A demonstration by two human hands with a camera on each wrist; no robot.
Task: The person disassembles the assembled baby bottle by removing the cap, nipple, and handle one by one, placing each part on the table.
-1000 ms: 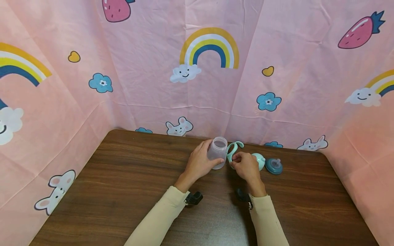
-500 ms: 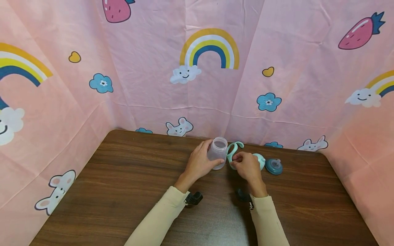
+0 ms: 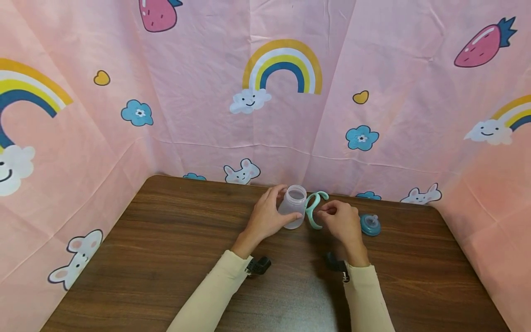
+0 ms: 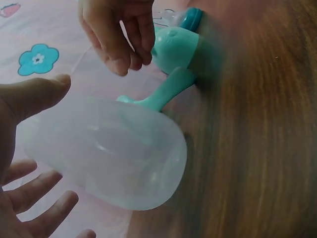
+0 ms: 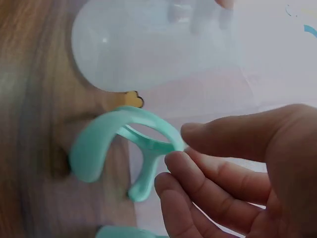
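Observation:
A translucent baby bottle [image 3: 293,208] without a top stands upright on the table. My left hand [image 3: 265,214] is around its left side with fingers spread; in the left wrist view the thumb and fingertips look loosened from the wall. Just right of the bottle is a mint-green two-armed bottle handle [image 5: 106,134] with a ring in its middle. My right hand [image 3: 341,223], fingers loosely bent, hovers right of the handle and holds nothing. The mint dome cap [image 4: 173,49] is hidden behind that hand in the head view. A teal collar with a clear nipple [image 3: 370,224] lies farther right.
The brown wooden table [image 3: 166,258] ends at a pink printed cloth [image 3: 199,115], which hangs behind it and along both sides. All the bottle parts lie near the table's back edge.
My right hand has let go of the handle and drawn back to the right, now covering the dome cap. My left hand has loosened and shifted slightly left. The bottle stays in place.

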